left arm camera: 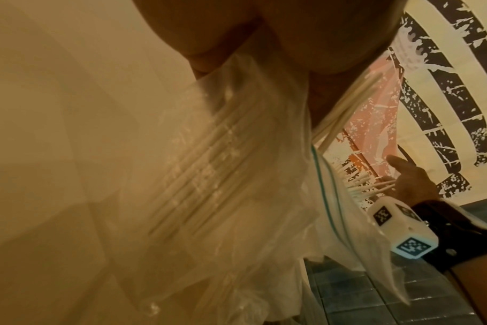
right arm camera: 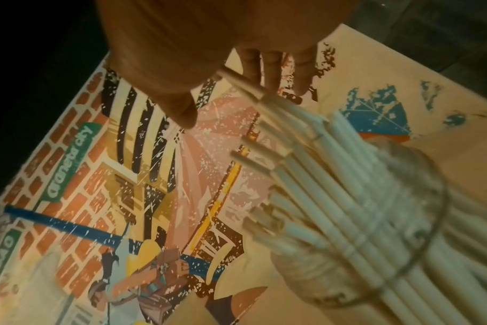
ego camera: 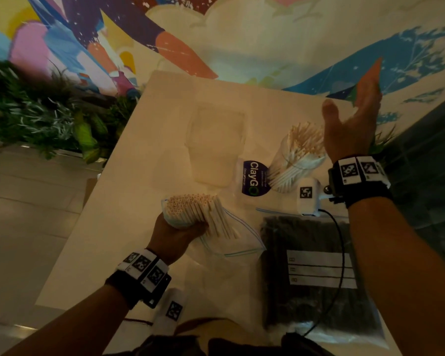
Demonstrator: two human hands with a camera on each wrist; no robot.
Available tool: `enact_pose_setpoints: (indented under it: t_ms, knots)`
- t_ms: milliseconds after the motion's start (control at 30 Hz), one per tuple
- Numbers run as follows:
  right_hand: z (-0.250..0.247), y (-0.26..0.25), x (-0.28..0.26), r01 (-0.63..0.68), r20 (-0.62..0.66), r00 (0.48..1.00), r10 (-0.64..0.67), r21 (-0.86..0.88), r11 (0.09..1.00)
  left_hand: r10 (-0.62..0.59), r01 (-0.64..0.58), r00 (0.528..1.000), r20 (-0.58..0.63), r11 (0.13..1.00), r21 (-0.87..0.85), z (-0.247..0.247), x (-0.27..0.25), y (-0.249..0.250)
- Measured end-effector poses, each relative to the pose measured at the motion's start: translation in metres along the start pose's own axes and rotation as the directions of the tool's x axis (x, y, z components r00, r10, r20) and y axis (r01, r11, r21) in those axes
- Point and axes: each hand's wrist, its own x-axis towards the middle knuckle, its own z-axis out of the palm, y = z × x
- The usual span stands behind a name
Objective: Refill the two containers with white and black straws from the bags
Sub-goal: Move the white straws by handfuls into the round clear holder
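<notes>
Head view: left hand (ego camera: 175, 235) grips white straws (ego camera: 198, 209) in bag; right hand (ego camera: 352, 124) spread, fingers straight.

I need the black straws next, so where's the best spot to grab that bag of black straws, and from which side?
Probably the far, zip-sealed edge of the bag of black straws, taken from above by the free right hand. The bag lies flat on the table, its seal beside the glass container of white straws, and the left hand grips a bundle of white straws.

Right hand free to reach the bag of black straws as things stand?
Probably yes. The right hand is open and empty, raised by the straw container; the bag of black straws lies uncovered right beneath that forearm.
</notes>
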Motion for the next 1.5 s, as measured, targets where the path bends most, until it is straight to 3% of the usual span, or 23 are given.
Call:
enact_pose_setpoints:
  t_ms: [100, 167, 267, 333, 400, 467, 533, 567, 667, 700, 767, 867, 967, 1033, 1133, 1267, 1367, 1433, 1500]
  knots:
    - [0.004, -0.004, 0.002, 0.037, 0.029, 0.999, -0.034, -0.1, 0.994, 0.007, -0.007, 1.0, -0.004, 1.0, -0.018, 0.0, 0.0, -0.001]
    - [0.008, -0.002, -0.002, -0.021, 0.141, 0.988, 0.06, -0.265, 0.964, 0.014, -0.014, 1.0, -0.004, 1.0, -0.024, 0.0, 0.0, -0.003]
    - [0.013, 0.003, -0.008, -0.071, 0.322, 0.893, 0.313, -0.588, 0.806, 0.031, -0.031, 0.999, 0.011, 0.999, -0.028, 0.0, 0.001, -0.002]
    - [0.015, 0.011, -0.008, 0.004, 0.395, 0.843, 0.365, -0.683, 0.73, 0.043, -0.042, 0.999, 0.013, 0.999, -0.03, 0.0, 0.0, -0.001]
    - [0.015, 0.014, -0.004, -0.009, 0.382, 0.871, 0.31, -0.618, 0.786, 0.052, -0.051, 0.998, 0.019, 0.998, -0.025, 0.0, 0.0, 0.0]
    - [0.014, 0.012, 0.0, -0.024, 0.261, 0.952, 0.159, -0.455, 0.89, 0.055, -0.055, 0.998, 0.024, 0.998, -0.021, 0.0, 0.0, -0.001]
    - [0.014, 0.005, -0.001, 0.026, 0.232, 0.97, 0.078, -0.417, 0.909, 0.051, -0.05, 0.999, 0.017, 0.998, -0.034, 0.0, 0.001, -0.002]
    - [0.017, 0.003, -0.004, 0.038, 0.287, 0.951, 0.112, -0.47, 0.882, 0.05, -0.049, 0.999, 0.016, 0.998, -0.04, 0.0, 0.001, -0.002]
    - [0.024, 0.005, -0.018, 0.185, 0.494, 0.819, 0.294, -0.71, 0.679, 0.045, -0.044, 0.999, 0.018, 0.999, -0.026, 0.001, 0.002, -0.004]
    - [0.025, 0.007, -0.023, 0.232, 0.516, 0.805, 0.293, -0.728, 0.645, 0.042, -0.042, 0.999, 0.017, 0.999, -0.024, 0.001, 0.002, -0.005]
    - [0.026, 0.006, -0.024, 0.202, 0.473, 0.851, 0.228, -0.696, 0.689, 0.04, -0.039, 0.999, 0.009, 0.999, -0.031, 0.001, 0.002, -0.005]
    - [0.026, 0.003, -0.023, 0.047, 0.307, 0.935, 0.176, -0.601, 0.797, 0.043, -0.043, 0.999, 0.009, 0.999, -0.033, 0.001, 0.001, -0.006]
    - [0.023, 0.0, -0.022, 0.021, 0.271, 0.951, 0.149, -0.537, 0.844, 0.051, -0.05, 0.998, 0.023, 0.999, -0.016, 0.001, 0.001, -0.004]
    - [0.023, 0.0, -0.021, 0.054, 0.337, 0.924, 0.18, -0.582, 0.811, 0.056, -0.056, 0.998, 0.021, 0.998, 0.004, 0.001, 0.001, -0.004]
    - [0.023, 0.004, -0.019, 0.195, 0.46, 0.859, 0.223, -0.697, 0.69, 0.057, -0.057, 0.998, 0.027, 0.998, -0.005, 0.001, 0.002, -0.005]
    - [0.022, 0.007, -0.015, 0.206, 0.478, 0.84, 0.255, -0.717, 0.666, 0.053, -0.053, 0.998, 0.023, 0.998, -0.014, 0.001, 0.001, -0.004]
    - [0.022, 0.005, -0.013, 0.254, 0.526, 0.778, 0.344, -0.763, 0.594, 0.058, -0.058, 0.998, 0.024, 0.998, -0.012, 0.001, 0.001, -0.003]
    - [0.018, -0.003, -0.012, 0.193, 0.477, 0.817, 0.322, -0.754, 0.628, 0.061, -0.06, 0.998, 0.034, 0.998, -0.012, 0.002, 0.001, -0.002]
    - [0.012, -0.023, -0.017, 0.187, 0.356, 0.933, 0.051, -0.599, 0.779, 0.072, -0.072, 0.996, 0.044, 0.997, -0.005, 0.002, 0.0, -0.001]
